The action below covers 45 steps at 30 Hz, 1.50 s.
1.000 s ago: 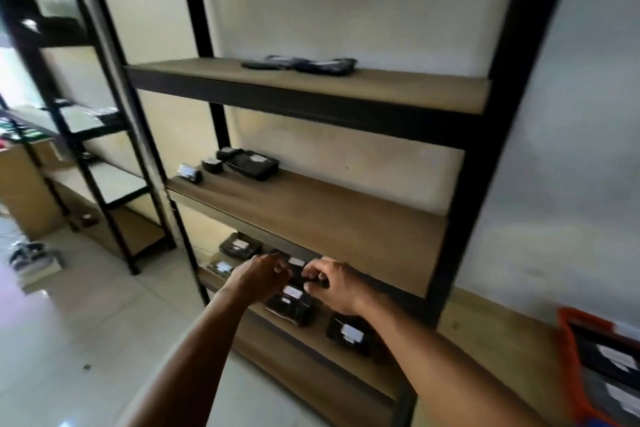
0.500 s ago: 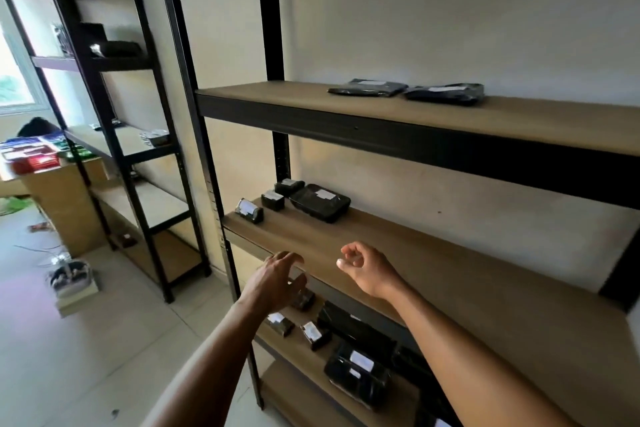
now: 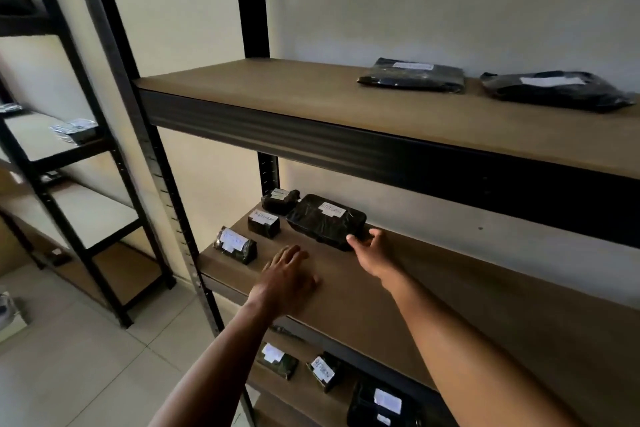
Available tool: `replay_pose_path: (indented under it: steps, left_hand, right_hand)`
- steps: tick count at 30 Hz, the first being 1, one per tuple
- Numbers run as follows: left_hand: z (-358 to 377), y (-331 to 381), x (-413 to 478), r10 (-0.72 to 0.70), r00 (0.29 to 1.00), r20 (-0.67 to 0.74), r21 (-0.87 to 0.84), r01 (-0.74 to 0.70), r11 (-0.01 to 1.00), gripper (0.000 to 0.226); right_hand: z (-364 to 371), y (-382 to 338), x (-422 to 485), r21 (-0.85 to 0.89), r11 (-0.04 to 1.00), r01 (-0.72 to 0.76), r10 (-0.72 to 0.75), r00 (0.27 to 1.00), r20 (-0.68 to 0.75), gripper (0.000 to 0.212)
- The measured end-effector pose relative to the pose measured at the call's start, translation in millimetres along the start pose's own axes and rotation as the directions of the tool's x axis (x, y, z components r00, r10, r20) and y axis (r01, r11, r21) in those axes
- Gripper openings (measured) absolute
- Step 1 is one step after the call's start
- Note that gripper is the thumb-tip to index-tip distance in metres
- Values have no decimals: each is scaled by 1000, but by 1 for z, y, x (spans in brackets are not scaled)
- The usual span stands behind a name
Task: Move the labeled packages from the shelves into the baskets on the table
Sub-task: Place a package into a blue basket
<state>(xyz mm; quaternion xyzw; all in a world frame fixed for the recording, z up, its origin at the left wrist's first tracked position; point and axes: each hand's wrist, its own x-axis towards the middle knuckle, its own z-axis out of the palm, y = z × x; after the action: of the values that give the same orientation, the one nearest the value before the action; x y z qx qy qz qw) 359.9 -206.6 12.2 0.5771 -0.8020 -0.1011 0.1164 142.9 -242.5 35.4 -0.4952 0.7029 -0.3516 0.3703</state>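
Three small packages [image 3: 264,222] sit at the left end of the middle shelf [image 3: 450,288]. The left hand [image 3: 287,276] is flat and open by the front edge, holding nothing. Next, the right hand [image 3: 370,250] pinches the near corner of the big black package [image 3: 327,220], which lies on that shelf. Two flat bags [image 3: 412,74] wait on the top shelf [image 3: 277,87]. More labeled packages [image 3: 323,371] sit on the lower shelf [image 3: 304,395]. No basket shows. I think lots is left to move.

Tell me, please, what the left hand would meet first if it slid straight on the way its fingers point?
Most likely the large black package: the left hand is open over the middle shelf, fingers aimed at its near edge. Nothing shows between them, though depth is unclear.
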Motion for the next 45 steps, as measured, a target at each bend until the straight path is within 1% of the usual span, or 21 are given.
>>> replay_pose_path:
  steps: [2, 3, 7, 9, 11, 15, 19, 21, 23, 24, 26, 29, 31, 33, 36, 38, 40, 43, 45]
  left_hand:
    - [8, -7, 11, 39, 999, 14, 2, -39, 999, 84]
    - [13, -11, 14, 70, 998, 4, 15, -70, 997, 86]
    - [21, -20, 20, 150, 988, -43, 25, -149, 989, 77]
    - [23, -20, 20, 152, 987, -50, 10, -152, 988, 77]
    - [25, -21, 21, 142, 988, -54, -12, -143, 990, 78]
    - [24, -20, 20, 150, 986, -66, -36, -153, 988, 77]
    - [24, -20, 20, 159, 983, -87, -62, -164, 984, 77]
    - [24, -20, 20, 163, 980, -110, -71, -171, 983, 79]
    - [24, -21, 20, 156, 978, -138, -155, -177, 972, 79]
    - [23, -20, 19, 147, 976, -160, -243, -183, 953, 78]
    - [18, -19, 15, 101, 979, -177, -454, -172, 874, 78]
    - [6, -20, 13, -8, 990, -137, -708, -93, 700, 77]
    - [-1, -21, 15, -48, 992, -116, -808, -66, 586, 73]
    - [-8, -20, 19, -61, 993, -98, -860, -53, 507, 66]
    - [-24, -9, 21, -3, 998, -59, -917, -53, 395, 47]
    - [-31, -2, 22, 23, 997, -68, -917, -72, 392, 35]
    - [-35, 3, 18, 26, 995, -93, -911, -96, 401, 29]
    - [-32, 4, 11, 8, 995, -100, -900, -94, 426, 29]
    - [-34, 6, 6, 3, 994, -107, -906, -99, 411, 32]
  right_hand:
    - [7, -2, 16, -12, 996, -85, 84, 995, -44, 85]
    - [10, -3, 23, -21, 993, -120, 119, 991, -54, 88]
    - [23, -8, 52, -28, 978, -205, 201, 974, -106, 93]
    - [30, -10, 61, -21, 973, -228, 224, 965, -134, 98]
    - [37, -10, 66, -41, 969, -242, 232, 957, -175, 96]
    - [45, -10, 64, -103, 966, -238, 208, 949, -238, 78]
    - [48, -14, 42, -19, 986, -164, 151, 942, -299, 63]
    - [47, -20, 26, 32, 993, -114, 118, 941, -317, 61]
    - [44, -25, 7, 84, 994, -64, 88, 941, -327, 62]
    - [43, -26, -2, 113, 993, -32, 68, 940, -334, 62]
    - [39, -25, -20, 157, 987, 35, 25, 931, -365, 59]
    - [31, -17, -48, 167, 980, 105, -32, 920, -391, 54]
    - [26, -7, -66, 152, 976, 156, -86, 916, -391, 50]
    - [21, 2, -83, 144, 967, 209, -142, 916, -376, 41]
    - [19, 8, -104, 173, 954, 245, -176, 924, -339, 42]
    - [21, 10, -117, 196, 942, 273, -193, 917, -349, 43]
    - [22, 8, -130, 214, 922, 321, -224, 896, -383, 39]
    - [27, 6, -145, 227, 897, 380, -260, 868, -424, 34]
    - [28, 3, -151, 229, 881, 413, -282, 849, -446, 36]
